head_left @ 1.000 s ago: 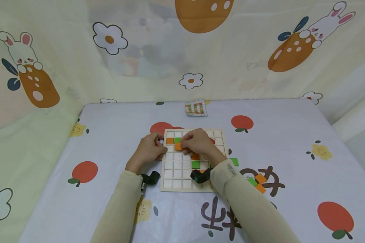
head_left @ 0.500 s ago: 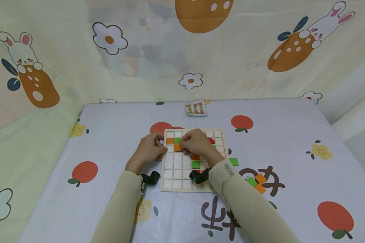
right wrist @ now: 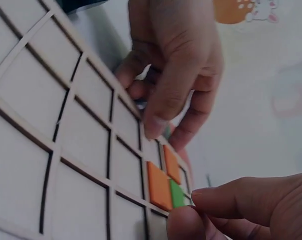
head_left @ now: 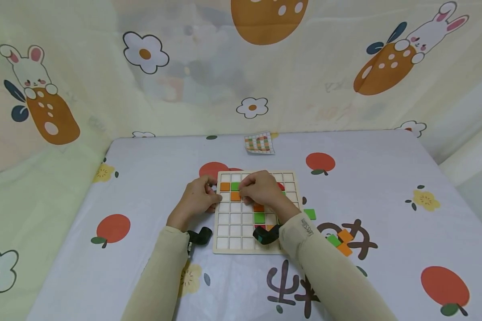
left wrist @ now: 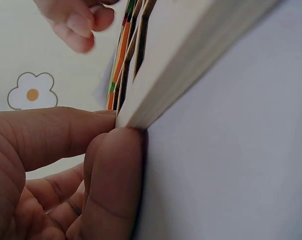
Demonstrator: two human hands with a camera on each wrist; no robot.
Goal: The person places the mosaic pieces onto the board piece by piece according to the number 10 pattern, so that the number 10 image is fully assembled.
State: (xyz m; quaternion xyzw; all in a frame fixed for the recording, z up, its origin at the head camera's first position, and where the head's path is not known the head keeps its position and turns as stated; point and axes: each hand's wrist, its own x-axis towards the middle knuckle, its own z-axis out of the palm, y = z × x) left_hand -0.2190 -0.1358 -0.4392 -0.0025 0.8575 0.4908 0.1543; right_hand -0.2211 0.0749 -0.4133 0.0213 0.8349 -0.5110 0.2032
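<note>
A pale wooden grid board (head_left: 234,243) lies on the table, divided into square cells. My left hand (head_left: 196,197) grips its left edge, thumb on top and a finger below, as the left wrist view shows. My right hand (head_left: 261,189) is over the upper part of the board, with thumb and index finger close together and no tile showing between them. Just left of those fingertips, an orange tile (head_left: 235,196) sits in a cell, below a green tile (head_left: 234,186). Another orange tile (head_left: 225,187) is left of the green one. My right hand partly hides the tiles farther right.
Right of the board lie a loose green tile (head_left: 309,214) and a small group of orange tiles (head_left: 344,249) and green tiles (head_left: 334,240). Behind the board stands a small pattern card (head_left: 259,143). A printed cloth (head_left: 164,151) covers the table.
The orange tile, earlier under my right fingertips and slightly askew, now sits square in its cell. My right fingers have come off it, a little to the right. The left hand keeps its grip.
</note>
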